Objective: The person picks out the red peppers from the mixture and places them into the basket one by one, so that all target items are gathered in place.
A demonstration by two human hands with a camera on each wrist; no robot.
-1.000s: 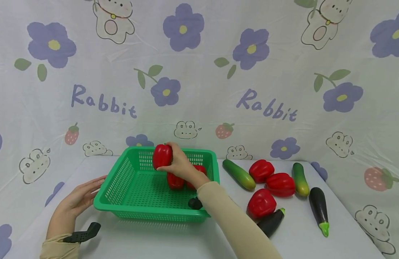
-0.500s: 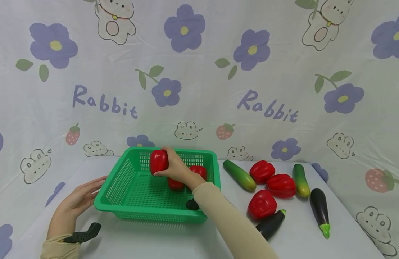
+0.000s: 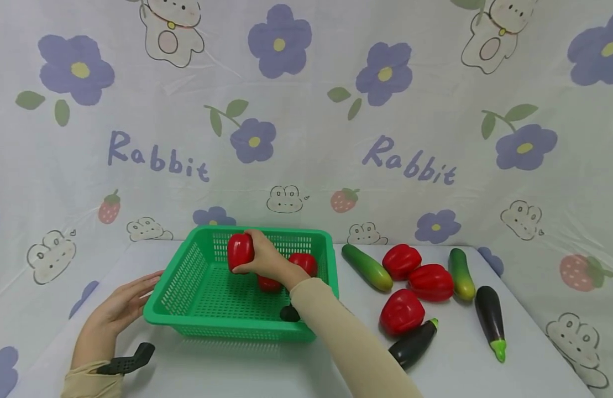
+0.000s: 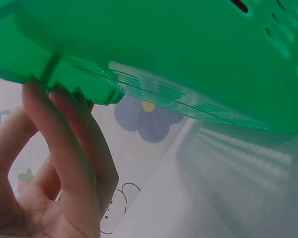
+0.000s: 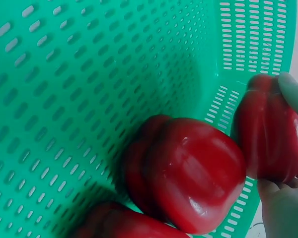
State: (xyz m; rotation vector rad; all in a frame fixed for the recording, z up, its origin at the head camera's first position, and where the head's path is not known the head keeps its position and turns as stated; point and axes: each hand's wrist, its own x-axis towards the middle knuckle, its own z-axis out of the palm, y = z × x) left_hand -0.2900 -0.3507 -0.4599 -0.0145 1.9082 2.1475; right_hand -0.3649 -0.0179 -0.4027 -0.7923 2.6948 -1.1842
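My right hand (image 3: pixel 263 257) grips a red bell pepper (image 3: pixel 240 252) inside the green basket (image 3: pixel 231 326), thumb on one side and fingers on the other. Two more red bell peppers lie in the basket, a nearer one (image 5: pixel 196 173) and another (image 3: pixel 303 263) partly behind my hand. At the basket's left end my left hand (image 3: pixel 122 307) touches the rim with its fingertips. From the left wrist view, the fingers (image 4: pixel 64 144) reach up to the underside of the green rim, fairly straight.
Right of the basket lie a cucumber (image 3: pixel 367 268), several red bell peppers (image 3: pixel 402 313), a second cucumber (image 3: pixel 461 275) and two eggplants, one (image 3: pixel 490 320) at the far right and one (image 3: pixel 414 344) near the right sleeve. A patterned cloth (image 3: pixel 306 110) hangs behind the table.
My right hand has carried the red bell pepper a little left and lower into the basket. My left hand stays at the basket's left rim.
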